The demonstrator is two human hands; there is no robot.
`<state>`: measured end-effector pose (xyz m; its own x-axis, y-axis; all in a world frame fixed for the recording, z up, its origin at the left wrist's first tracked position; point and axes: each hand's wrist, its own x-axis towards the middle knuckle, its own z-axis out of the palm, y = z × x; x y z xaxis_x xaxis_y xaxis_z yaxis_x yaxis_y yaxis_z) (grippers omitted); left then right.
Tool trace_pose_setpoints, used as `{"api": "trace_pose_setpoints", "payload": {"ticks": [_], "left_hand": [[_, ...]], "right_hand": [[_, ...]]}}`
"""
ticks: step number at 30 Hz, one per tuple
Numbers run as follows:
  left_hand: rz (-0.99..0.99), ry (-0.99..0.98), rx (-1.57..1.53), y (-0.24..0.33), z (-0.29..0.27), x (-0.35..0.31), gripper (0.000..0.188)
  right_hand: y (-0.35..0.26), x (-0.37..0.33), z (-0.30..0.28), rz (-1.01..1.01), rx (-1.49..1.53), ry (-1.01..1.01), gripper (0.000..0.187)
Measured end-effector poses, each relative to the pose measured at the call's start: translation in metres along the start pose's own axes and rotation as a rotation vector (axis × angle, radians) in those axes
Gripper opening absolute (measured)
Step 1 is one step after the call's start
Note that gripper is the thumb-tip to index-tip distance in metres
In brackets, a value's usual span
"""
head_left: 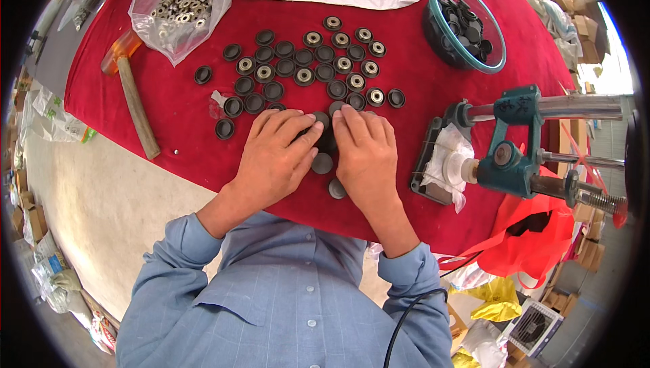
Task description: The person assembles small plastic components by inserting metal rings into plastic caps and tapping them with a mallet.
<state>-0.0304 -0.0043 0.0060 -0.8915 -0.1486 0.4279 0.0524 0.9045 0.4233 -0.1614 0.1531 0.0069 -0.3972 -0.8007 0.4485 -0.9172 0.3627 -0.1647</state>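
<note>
red cloth table (pixel 169 124), left hand (pixel 274 158) and right hand (pixel 365 158) pinching dark round caps (pixel 323 139), cluttered workshop floor

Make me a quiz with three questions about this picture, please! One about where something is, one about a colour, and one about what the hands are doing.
1. Where does the hammer lie?
A. Left of the black caps
B. Inside the bowl
C. Under the press

2. What colour is the cloth on the table?
A. Blue
B. Red
C. Yellow

3. How are the two hands placed?
A. Both lifted high in the air
B. One holding the hammer
C. Both down on the cloth, fingertips meeting over dark caps

Answers:
1. A, the wooden handle rests on the cloth left of the laid-out black caps, below the clear bag of metal rings.
2. B, red shows all around the parts.
3. C, the left hand and right hand lie side by side, touching small dark caps between them.
</note>
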Motion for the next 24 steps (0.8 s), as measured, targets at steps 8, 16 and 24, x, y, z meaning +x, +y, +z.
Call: {"api": "trace_pose_setpoints", "payload": {"ticks": [8,16,24], "left_hand": [[-0.180,0.200,0.027,-0.028,-0.032,-0.022,0.041],[-0.467,0.198,0.044,-0.051,-0.044,-0.063,0.036],[-0.506,0.294,-0.124,-0.051,-0.046,-0.064,0.030]], "right_hand": [[0.021,0.003,-0.002,0.005,0.073,0.080,0.035],[0.085,0.009,0.000,0.369,0.028,0.025,0.035],[0.071,0.019,-0.007,0.440,0.374,0.190,0.024]]}}
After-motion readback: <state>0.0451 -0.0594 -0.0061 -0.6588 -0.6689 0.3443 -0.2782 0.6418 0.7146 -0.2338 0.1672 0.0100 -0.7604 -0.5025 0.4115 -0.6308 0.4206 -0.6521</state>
